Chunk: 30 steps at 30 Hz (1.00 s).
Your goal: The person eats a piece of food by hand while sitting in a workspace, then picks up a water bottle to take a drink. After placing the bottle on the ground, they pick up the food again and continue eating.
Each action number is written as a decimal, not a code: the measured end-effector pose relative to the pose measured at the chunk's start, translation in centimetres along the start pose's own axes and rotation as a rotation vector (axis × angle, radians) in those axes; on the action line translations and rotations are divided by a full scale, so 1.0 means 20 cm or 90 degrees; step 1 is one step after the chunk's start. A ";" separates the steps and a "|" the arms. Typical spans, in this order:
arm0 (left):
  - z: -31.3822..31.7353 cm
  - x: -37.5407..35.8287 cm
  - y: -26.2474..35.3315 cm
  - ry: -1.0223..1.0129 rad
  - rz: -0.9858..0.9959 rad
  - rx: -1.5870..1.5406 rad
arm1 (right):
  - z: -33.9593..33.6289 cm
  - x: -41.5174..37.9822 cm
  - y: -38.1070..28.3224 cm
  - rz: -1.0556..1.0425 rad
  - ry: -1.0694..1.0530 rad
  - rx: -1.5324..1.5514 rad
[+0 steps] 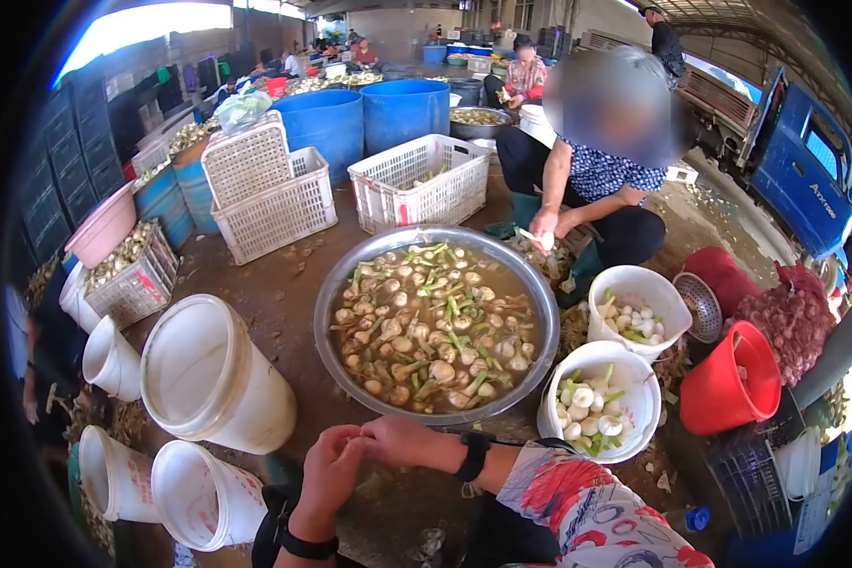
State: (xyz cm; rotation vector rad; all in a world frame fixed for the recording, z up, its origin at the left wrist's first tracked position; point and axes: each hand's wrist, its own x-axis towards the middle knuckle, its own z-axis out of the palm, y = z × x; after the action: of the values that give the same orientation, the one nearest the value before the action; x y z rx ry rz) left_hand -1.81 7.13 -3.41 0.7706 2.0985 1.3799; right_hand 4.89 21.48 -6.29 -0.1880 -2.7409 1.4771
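My left hand (pixel 333 470) and my right hand (pixel 395 442) meet at the fingertips, in front of the near rim of a wide metal basin (pixel 322 327). Their fingers are curled together, and anything between them is too small to make out. Garlic bulbs (pixel 442 371) with bits of green stem float in the basin's brown water. To the right of my hands, a white bucket (pixel 646 374) holds peeled white bulbs (pixel 582 396) with green stems. Behind it stands a second white bucket (pixel 672 289) with similar bulbs.
Across the basin a seated co-worker (pixel 596 185) holds a bulb. White buckets (pixel 256 379) stand at left, white crates (pixel 417 194) and blue barrels (pixel 402 114) behind. A red bucket (pixel 724 383), a net sack (pixel 790 317) and a blue truck (pixel 805 180) are at right.
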 end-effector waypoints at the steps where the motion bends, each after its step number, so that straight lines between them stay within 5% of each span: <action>1: 0.00 0.00 0.00 -0.004 0.010 0.009 | 0.00 0.00 0.01 -0.002 -0.005 0.000; 30: -0.01 -0.04 0.10 -0.042 -0.007 0.078 | 0.03 0.00 0.04 0.013 -0.029 -0.082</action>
State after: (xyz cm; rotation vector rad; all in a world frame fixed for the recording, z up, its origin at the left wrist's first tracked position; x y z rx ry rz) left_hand -1.10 7.06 -1.46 0.8414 2.1480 1.2120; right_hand 4.84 21.40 -7.27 -0.1884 -2.8814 1.3253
